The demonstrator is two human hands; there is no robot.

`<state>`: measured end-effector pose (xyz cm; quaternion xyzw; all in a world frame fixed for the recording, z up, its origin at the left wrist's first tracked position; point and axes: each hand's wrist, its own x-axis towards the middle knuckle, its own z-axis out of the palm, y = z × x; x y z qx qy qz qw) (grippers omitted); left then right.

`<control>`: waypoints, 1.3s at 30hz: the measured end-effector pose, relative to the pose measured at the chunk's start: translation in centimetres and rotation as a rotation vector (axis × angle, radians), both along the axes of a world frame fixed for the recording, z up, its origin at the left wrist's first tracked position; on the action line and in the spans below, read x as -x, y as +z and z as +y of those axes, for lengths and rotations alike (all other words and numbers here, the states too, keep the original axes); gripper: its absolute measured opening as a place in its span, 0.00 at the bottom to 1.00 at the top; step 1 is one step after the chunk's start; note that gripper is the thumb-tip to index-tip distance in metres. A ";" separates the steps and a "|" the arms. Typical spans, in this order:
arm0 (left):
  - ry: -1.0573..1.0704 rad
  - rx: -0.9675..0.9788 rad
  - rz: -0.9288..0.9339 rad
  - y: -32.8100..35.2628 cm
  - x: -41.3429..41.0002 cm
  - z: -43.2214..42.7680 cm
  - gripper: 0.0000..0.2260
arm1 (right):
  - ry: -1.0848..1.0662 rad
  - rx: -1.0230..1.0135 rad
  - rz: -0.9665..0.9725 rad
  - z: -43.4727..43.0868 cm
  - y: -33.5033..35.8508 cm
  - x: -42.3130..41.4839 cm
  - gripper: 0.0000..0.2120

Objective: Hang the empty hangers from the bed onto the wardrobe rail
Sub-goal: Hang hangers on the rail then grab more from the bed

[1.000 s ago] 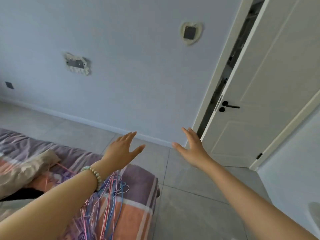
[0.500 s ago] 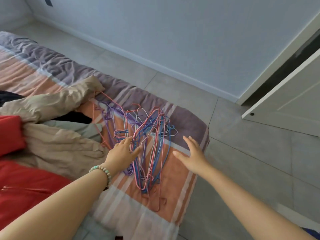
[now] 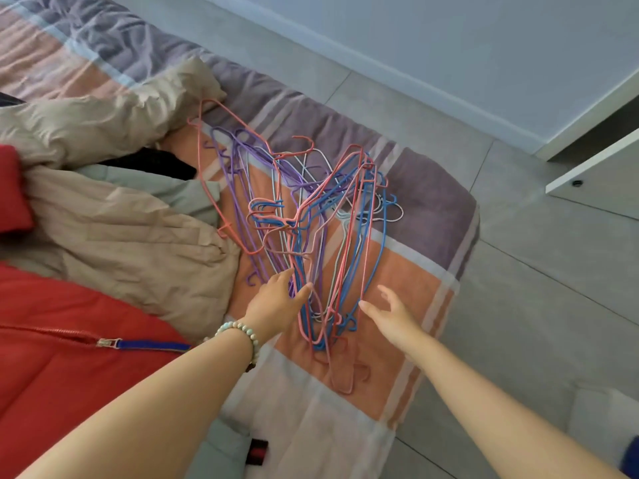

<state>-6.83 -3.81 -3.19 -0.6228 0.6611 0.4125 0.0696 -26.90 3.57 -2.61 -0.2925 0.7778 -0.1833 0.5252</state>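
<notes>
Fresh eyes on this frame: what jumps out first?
A tangled pile of pink, blue and purple wire hangers lies mid-frame on the corner of the striped bedspread. The left hand and right hand, both open, flank its near end. A red jacket fills the lower left, beside crumpled beige clothing.
</notes>
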 end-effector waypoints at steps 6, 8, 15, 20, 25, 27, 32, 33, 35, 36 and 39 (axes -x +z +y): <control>0.105 -0.074 0.139 -2.7 1.2 1.2 0.23 | -0.131 -0.090 -0.132 0.5 -3.0 -1.3 0.25; 0.137 -0.083 0.152 -3.5 1.3 1.5 0.19 | -0.125 -0.080 -0.130 0.7 -3.6 -1.7 0.23; 0.382 0.002 0.284 -3.1 1.7 3.1 0.08 | -0.161 0.037 -0.339 1.2 -0.8 -3.0 0.11; 0.452 0.129 0.518 1.8 3.0 3.7 0.06 | -0.171 0.196 -0.373 1.6 3.5 -2.7 0.10; 0.397 0.077 0.746 10.3 7.1 3.0 0.06 | -0.333 0.450 -0.338 0.4 11.3 0.4 0.09; 0.363 0.007 0.839 14.4 9.2 2.8 0.08 | -0.429 0.553 -0.324 -0.1 15.2 2.4 0.11; 0.162 0.052 0.985 25.5 14.7 2.2 0.10 | -0.599 0.754 -0.360 0.0 26.3 8.0 0.08; 0.131 0.077 1.009 27.6 15.7 2.1 0.11 | -0.607 0.764 -0.357 0.4 28.3 9.0 0.07; 0.065 0.112 1.041 31.5 17.6 2.4 0.12 | -0.618 0.752 -0.321 1.5 32.3 10.9 0.09; 0.024 0.116 1.045 33.3 18.5 2.5 0.12 | -0.619 0.737 -0.253 2.3 34.2 11.9 0.11; -0.125 0.152 1.020 38.3 20.6 2.9 0.13 | -0.619 0.716 0.101 5.3 39.3 15.1 0.15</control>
